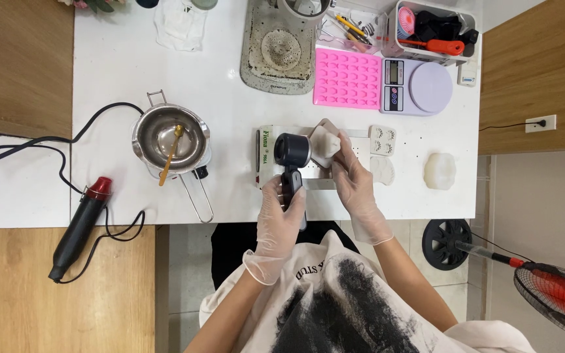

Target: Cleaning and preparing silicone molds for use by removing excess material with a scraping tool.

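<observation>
Two gloved hands work near the front edge of the white tabletop, as I watch from the head camera looking straight down. My left hand point(281, 219) has its grip wrapped around the handle of a small dark handheld heat tool point(291, 157), its round barrel end turned toward the piece beside it, apparently so the warm air lands on it. My right hand point(354, 189) pinches a small white wax-like piece point(325, 145) between fingers and thumb, lifted just above a white box point(266, 157) that lies flat under both hands, probably to keep the piece off the surface.

Toward the left edge sits a steel melting pot point(168, 138) with a wooden stick resting in it, handle pointing to the front. Half off the left edge, on the lower wooden surface, a black and red heat gun point(80, 225) lies with its cord looping back.

Along the back edge are a stained tray point(279, 49), a pink silicone mould point(348, 78) and a pale purple kitchen scale point(416, 86). Two small white mould pieces point(382, 140) lie just right of the hands, and a pale wax lump point(439, 171) rests near the right edge.
</observation>
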